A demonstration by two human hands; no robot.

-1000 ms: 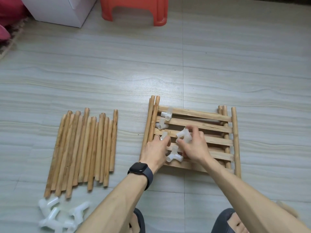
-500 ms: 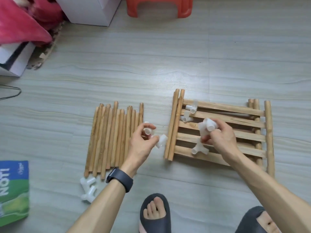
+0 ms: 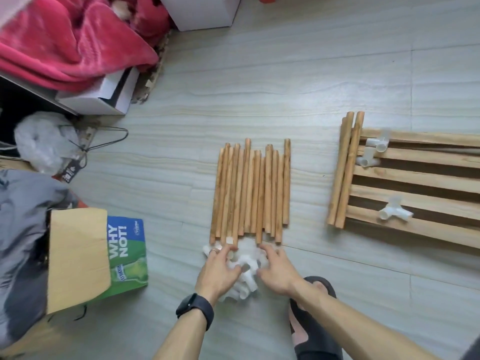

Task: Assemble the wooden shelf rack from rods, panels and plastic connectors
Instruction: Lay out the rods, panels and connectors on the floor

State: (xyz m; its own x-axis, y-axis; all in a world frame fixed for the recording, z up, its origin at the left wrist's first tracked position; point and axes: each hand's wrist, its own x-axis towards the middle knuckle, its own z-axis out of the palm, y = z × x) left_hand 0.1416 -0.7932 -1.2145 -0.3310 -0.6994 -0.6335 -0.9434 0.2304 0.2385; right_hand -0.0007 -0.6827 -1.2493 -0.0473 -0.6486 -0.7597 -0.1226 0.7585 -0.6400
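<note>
1. Near edge of the floor, centre: the connector pile, white plastic and motion-blurred, sits just at the near ends of the rod bundle.
2. The left grip is a bare hand on the pile's left side. Its fingers are curled round white pieces with the thumb pressed on one, so I read it as grasping connectors in the pile.
3. The right grip is a bare hand on the pile's right side, fingers spread and bent, tips on the plastic. I can't tell whether it holds a piece.
4. The rod bundle lies flat, rods side by side and pointing away from me, ends uneven.
5. Right edge of the floor: the slatted panel lies flat, well apart from the bundle. Two rods lie along its left side.
6. There are loose connectors on the panel: a far pair at its far-left corner and a single connector nearer me.
7. A black watch is on the left wrist. A sandalled foot is just beside the right forearm.
8. Left edge: a cardboard box with a green "WHY NOT!" print. Far-left corner: a red blanket.
</note>
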